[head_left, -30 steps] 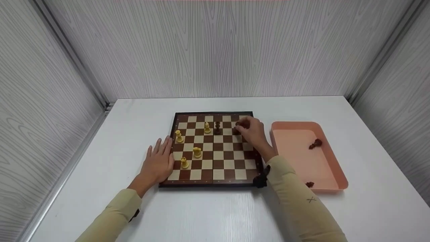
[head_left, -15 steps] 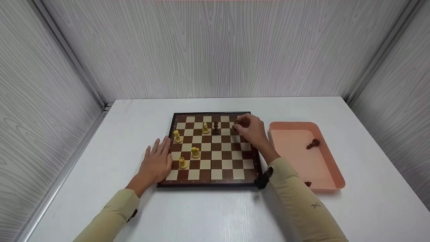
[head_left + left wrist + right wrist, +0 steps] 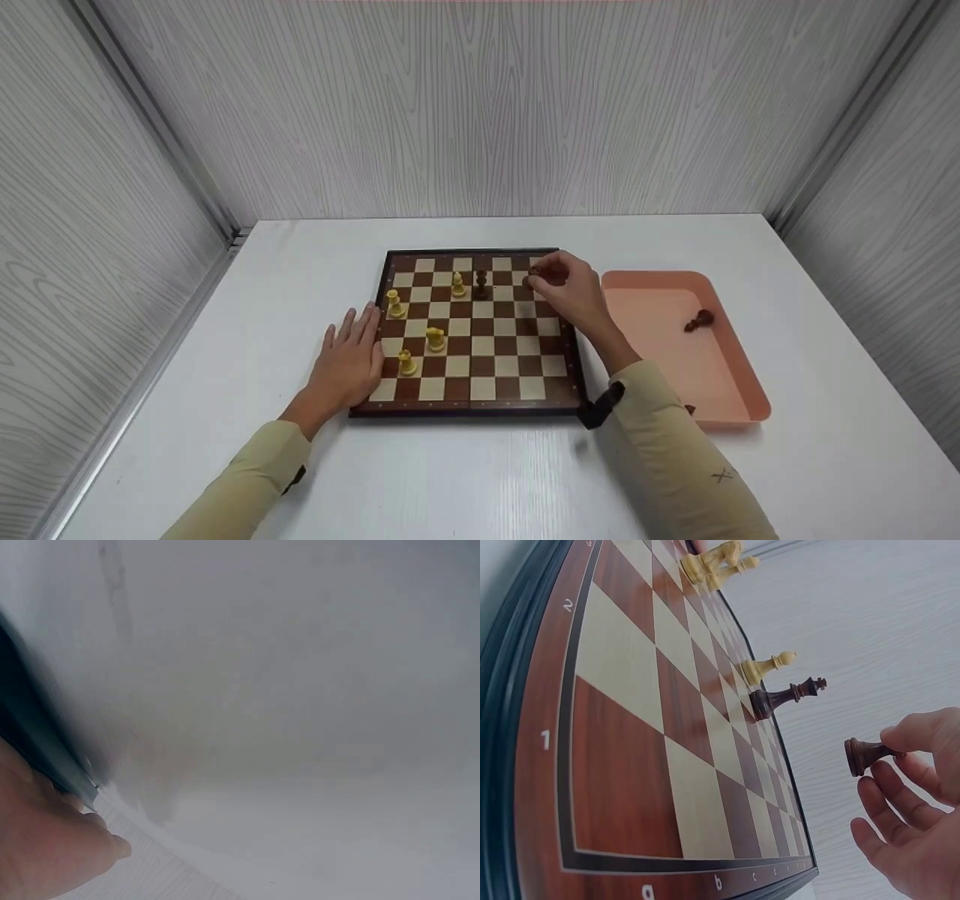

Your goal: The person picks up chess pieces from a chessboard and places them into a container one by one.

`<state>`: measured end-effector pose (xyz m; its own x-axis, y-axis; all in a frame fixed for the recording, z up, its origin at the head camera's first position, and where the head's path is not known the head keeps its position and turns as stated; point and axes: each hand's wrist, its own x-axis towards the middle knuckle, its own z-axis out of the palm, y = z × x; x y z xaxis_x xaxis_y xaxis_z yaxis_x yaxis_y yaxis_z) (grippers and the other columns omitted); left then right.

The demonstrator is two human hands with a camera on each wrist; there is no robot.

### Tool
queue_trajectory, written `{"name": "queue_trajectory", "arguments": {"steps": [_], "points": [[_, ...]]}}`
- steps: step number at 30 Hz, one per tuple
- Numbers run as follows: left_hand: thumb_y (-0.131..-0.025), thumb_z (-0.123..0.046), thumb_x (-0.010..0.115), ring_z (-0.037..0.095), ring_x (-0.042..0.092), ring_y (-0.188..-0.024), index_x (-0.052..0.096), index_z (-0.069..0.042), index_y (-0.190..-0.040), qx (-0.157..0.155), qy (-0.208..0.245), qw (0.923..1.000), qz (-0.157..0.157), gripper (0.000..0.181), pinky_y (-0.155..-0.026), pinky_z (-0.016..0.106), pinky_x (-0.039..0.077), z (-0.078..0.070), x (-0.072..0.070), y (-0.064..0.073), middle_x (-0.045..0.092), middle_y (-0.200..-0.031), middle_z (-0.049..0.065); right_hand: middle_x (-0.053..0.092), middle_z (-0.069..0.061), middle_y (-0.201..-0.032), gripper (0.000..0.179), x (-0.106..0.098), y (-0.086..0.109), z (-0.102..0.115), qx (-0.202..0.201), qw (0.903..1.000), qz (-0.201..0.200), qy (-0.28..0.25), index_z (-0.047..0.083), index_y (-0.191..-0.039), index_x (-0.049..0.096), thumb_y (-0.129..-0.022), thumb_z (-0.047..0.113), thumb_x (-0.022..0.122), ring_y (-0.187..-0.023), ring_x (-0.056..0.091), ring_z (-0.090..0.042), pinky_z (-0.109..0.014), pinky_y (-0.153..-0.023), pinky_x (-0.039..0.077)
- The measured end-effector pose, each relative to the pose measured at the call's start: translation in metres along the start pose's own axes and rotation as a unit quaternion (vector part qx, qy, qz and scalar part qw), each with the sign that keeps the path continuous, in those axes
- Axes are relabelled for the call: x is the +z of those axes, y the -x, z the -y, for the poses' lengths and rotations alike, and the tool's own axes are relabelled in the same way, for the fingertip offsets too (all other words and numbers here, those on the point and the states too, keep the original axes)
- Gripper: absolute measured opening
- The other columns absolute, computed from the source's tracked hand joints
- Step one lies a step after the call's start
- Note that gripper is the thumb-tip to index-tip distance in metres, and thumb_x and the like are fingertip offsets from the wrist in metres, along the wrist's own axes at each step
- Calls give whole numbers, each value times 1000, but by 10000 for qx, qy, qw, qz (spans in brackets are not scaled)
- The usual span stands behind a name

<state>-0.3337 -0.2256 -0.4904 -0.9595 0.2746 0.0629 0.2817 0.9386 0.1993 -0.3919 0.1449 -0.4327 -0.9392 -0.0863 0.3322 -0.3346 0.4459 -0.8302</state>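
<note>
My right hand point(image 3: 574, 296) pinches a dark brown chess piece point(image 3: 861, 756) by its top between thumb and fingers, above the far right of the chessboard point(image 3: 483, 387). The fingers hide the piece's head, and its base shows off the board in the right wrist view. My left hand point(image 3: 345, 365) lies with straight fingers along the board's left edge. Upright on the far squares, a tall dark king point(image 3: 787, 696) stands beside a yellow bishop point(image 3: 458, 286). Nearer the left hand are a yellow knight point(image 3: 435, 340) and two yellow pieces with notched tops, one point(image 3: 395, 304) farther back, one point(image 3: 407, 363) nearer.
To the board's right is a pink tray point(image 3: 739, 360) on the white table point(image 3: 465, 480). One dark chess piece point(image 3: 700, 321) lies on its side in it, and another point(image 3: 690, 409) is partly hidden by the right sleeve. Pale wood-grain panels point(image 3: 480, 112) enclose the table.
My right hand has raised the dark piece from its square and drawn it slightly right. The left hand keeps its place at the board's edge, and the head view has shifted a little.
</note>
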Motion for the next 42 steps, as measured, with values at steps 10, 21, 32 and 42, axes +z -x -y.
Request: {"name": "queue_trajectory", "arguments": {"steps": [10,21,32,42], "points": [[-110,-24,28,43,13,-154,17,4,-162,28,18,10000,-40,60,-120,65,12,0,-1,0,17,-169,18,70,-14,-107,21,-10,8,-2,-43,9990,-116,-436,0,-111,70,-93,9,75,-101,67,-28,-46,-93,55],[-110,-25,28,43,11,-155,16,3,-162,-5,35,10000,-51,60,-121,64,11,-1,-1,0,16,-170,17,70,-12,-106,21,-31,19,-5,8,9985,-250,-483,1,-111,70,-93,9,76,-101,66,-24,-46,-94,54],[-111,-26,26,42,11,-155,15,2,-163,-75,6,9999,68,60,-122,63,10,-2,-1,0,15,-170,17,72,-19,-105,22,-61,34,-8,-66,9974,-384,-601,-6,-114,69,-95,5,72,-98,68,-32,-23,-85,53],[-110,-25,27,42,11,-155,16,2,-163,-64,88,9999,-2,60,-122,63,11,-1,0,-1,16,-170,17,69,-28,-106,23,-85,48,25,-109,9973,-611,-383,-14,-114,66,-95,-2,69,-98,68,-32,-15,-82,51]]}}
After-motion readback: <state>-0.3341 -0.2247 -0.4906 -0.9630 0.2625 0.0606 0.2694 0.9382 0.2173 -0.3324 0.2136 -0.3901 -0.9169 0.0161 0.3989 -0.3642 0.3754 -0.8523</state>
